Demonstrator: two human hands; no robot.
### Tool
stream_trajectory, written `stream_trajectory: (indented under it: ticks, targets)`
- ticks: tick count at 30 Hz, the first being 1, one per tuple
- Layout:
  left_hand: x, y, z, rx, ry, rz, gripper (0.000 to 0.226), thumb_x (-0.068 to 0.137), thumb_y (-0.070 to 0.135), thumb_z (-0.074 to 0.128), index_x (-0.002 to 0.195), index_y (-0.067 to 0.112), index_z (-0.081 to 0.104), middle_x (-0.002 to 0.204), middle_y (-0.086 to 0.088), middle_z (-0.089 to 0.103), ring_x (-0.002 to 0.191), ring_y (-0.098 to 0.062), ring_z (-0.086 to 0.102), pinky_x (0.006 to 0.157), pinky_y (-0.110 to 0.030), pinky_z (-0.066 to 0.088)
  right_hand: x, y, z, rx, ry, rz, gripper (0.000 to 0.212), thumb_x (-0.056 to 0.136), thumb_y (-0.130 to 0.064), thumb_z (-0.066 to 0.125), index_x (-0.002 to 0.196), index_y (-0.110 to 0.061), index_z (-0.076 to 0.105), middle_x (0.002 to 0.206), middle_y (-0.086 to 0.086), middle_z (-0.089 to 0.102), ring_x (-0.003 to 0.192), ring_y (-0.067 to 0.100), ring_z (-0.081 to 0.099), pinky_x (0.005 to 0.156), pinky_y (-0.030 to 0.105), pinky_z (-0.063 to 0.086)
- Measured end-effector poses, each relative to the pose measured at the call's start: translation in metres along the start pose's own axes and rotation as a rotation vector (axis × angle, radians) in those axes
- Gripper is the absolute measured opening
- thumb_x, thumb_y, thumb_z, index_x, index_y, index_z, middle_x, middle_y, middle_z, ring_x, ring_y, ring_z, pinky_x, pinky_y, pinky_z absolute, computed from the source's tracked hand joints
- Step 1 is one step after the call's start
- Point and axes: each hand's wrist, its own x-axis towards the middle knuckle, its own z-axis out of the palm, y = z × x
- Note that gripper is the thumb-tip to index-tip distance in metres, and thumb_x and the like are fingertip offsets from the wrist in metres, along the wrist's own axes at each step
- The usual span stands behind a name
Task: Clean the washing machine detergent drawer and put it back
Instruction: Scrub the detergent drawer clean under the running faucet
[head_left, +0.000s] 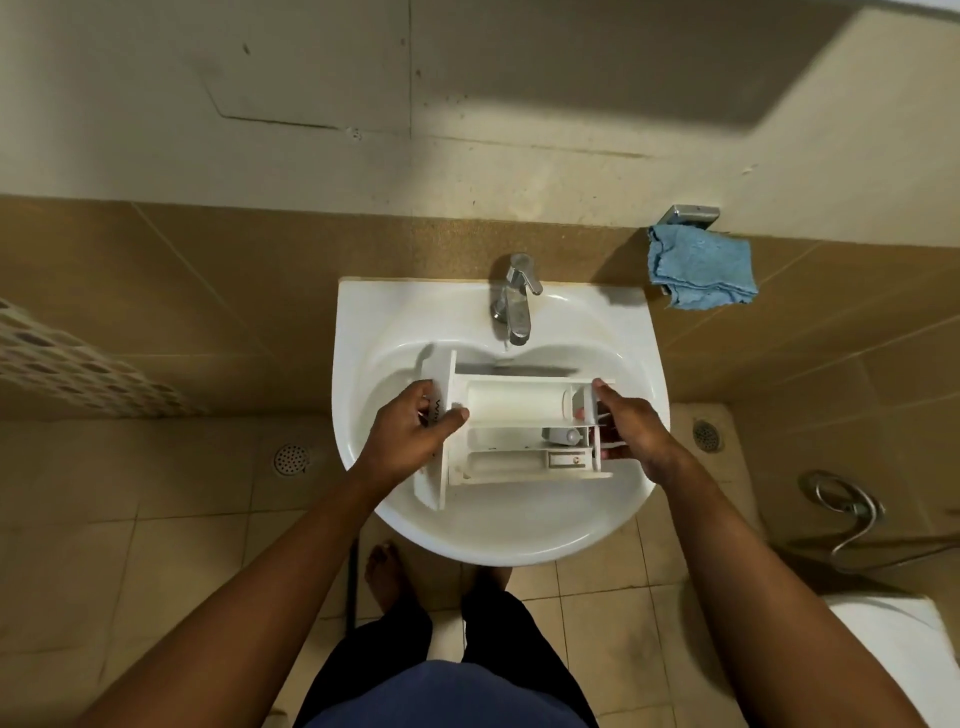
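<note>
Both our hands clamp the detergent drawer over the sink, left hand at its front panel, right hand behind; wet plastic could slip and crack against the tap.

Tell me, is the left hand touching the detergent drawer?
Touching. The head view shows the left hand gripping the detergent drawer at its front panel, thumb over the edge, above the sink.

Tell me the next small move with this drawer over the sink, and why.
Probably free the right hand and open the tap: both hands hold the detergent drawer over the basin, and no water appears to be running.
</note>
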Motion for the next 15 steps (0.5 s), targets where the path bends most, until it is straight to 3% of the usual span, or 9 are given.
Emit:
stream_trajectory:
  ticks: [2, 5, 8, 11, 13, 15]
  targets:
    - [0.008, 0.003, 0.001, 0.043, -0.004, -0.031, 0.034, 0.084, 0.042, 0.073, 0.096, 0.011, 0.063, 0.084, -0.007, 0.068, 0.071, -0.026, 0.067, 0.067, -0.048, 0.059, 0.01, -0.003, 0.006, -0.085, 0.086, 0.03, 0.054, 0.101, -0.057, 0.053, 0.092, -0.012, 0.081, 0.091, 0.012, 0.078, 0.084, 0.03, 0.074, 0.075, 0.039, 0.062]
    - [0.017, 0.01, 0.001, 0.126, 0.007, -0.029, 0.049, 0.075, 0.047, 0.062, 0.096, 0.003, 0.064, 0.088, -0.015, 0.07, 0.079, -0.032, 0.069, 0.069, -0.053, 0.061, 0.03, -0.025, 0.016, -0.359, 0.383, -0.097, 0.05, 0.097, -0.046, 0.056, 0.078, -0.004, 0.076, 0.082, 0.013, 0.075, 0.089, 0.036, 0.073, 0.078, 0.032, 0.054]
    - [0.022, 0.006, -0.004, 0.073, 0.041, -0.086, 0.038, 0.089, 0.04, 0.064, 0.107, 0.006, 0.066, 0.096, -0.013, 0.07, 0.087, -0.03, 0.072, 0.068, -0.053, 0.064, 0.035, -0.057, 0.033, -0.382, 0.556, -0.28, 0.047, 0.096, -0.036, 0.057, 0.066, -0.001, 0.068, 0.069, 0.012, 0.07, 0.076, 0.034, 0.068, 0.069, 0.032, 0.046]
    - [0.025, -0.002, -0.012, 0.024, 0.073, -0.133, 0.025, 0.099, 0.028, 0.06, 0.112, 0.006, 0.067, 0.098, -0.016, 0.067, 0.089, -0.031, 0.072, 0.065, -0.054, 0.065, 0.029, -0.081, 0.052, -0.431, 0.712, -0.438, 0.035, 0.094, -0.027, 0.06, 0.064, -0.009, 0.06, 0.067, 0.012, 0.062, 0.066, 0.027, 0.054, 0.064, 0.028, 0.034]
    - [0.024, -0.001, -0.015, 0.0, 0.071, -0.141, 0.026, 0.101, 0.025, 0.057, 0.117, 0.007, 0.068, 0.099, -0.015, 0.068, 0.088, -0.029, 0.073, 0.065, -0.053, 0.065, 0.032, -0.092, 0.063, -0.312, 0.699, -0.453, 0.032, 0.092, -0.024, 0.061, 0.063, -0.009, 0.061, 0.067, 0.01, 0.065, 0.066, 0.026, 0.058, 0.065, 0.028, 0.038]
    - [0.024, 0.0, -0.015, -0.021, 0.072, -0.147, 0.026, 0.101, 0.025, 0.057, 0.117, 0.007, 0.068, 0.099, -0.015, 0.068, 0.088, -0.029, 0.073, 0.064, -0.053, 0.065, 0.039, -0.1, 0.072, 0.067, 0.473, -0.344, 0.032, 0.091, -0.021, 0.061, 0.063, -0.008, 0.068, 0.065, 0.007, 0.071, 0.065, 0.027, 0.069, 0.069, 0.034, 0.055]
